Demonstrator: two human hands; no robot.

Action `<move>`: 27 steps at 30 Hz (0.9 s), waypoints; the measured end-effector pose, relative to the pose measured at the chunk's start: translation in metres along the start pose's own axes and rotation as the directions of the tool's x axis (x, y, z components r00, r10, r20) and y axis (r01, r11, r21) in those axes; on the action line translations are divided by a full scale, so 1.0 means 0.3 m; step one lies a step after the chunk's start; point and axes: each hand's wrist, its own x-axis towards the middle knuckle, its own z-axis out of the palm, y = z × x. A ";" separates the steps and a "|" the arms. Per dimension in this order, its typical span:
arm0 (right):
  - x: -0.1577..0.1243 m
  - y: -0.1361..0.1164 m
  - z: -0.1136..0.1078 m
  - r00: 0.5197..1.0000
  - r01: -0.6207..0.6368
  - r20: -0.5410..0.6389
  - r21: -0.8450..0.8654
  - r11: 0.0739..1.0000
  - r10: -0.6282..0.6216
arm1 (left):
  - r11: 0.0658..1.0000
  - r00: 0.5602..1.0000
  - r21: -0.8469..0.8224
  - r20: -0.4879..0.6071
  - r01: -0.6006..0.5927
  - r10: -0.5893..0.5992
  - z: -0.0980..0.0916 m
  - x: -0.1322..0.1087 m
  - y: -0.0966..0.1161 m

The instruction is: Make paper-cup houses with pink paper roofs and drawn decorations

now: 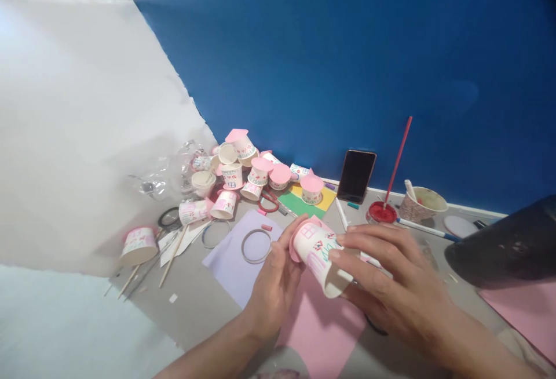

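Observation:
A paper cup (319, 254) with drawn windows, flowers and grass lies tilted between my hands, its open mouth facing down toward the right. A pink paper disc is at its other end. My left hand (275, 283) grips the cup around that pink end. Across the side of the cup, near the mouth, are the curved fingers of my right hand (397, 283); its thumb is partly hidden below. Pink paper (319, 332) lies beneath the cup. Beside my left hand a tape ring (256, 246) rests on lilac paper (230, 274).
Several decorated cups (232, 176) with pink tops are heaped at the back. A phone (357, 176) leans on the blue wall, near a red paint pot (382, 212) with a brush. A dark cylinder (504, 246) lies right. Wooden sticks (171, 260) lie left.

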 end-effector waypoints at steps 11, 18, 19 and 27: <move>-0.002 0.014 0.006 1.000 -0.026 -0.011 0.047 0.999 0.027 | 1.000 0.999 0.020 0.029 -0.020 0.019 0.015 -0.002 -0.001; -0.002 0.015 -0.003 0.998 -0.056 0.008 0.087 0.995 0.056 | 1.000 1.000 0.002 0.019 -0.001 0.001 0.022 -0.005 0.005; 0.000 0.016 -0.004 0.999 -0.053 0.007 0.089 0.995 0.052 | 1.000 1.000 -0.002 0.017 0.002 -0.002 0.022 -0.005 0.005; 0.001 0.023 -0.005 0.999 -0.035 0.029 0.108 0.994 0.032 | 1.000 0.999 -0.011 0.045 -0.001 0.001 0.027 -0.005 0.005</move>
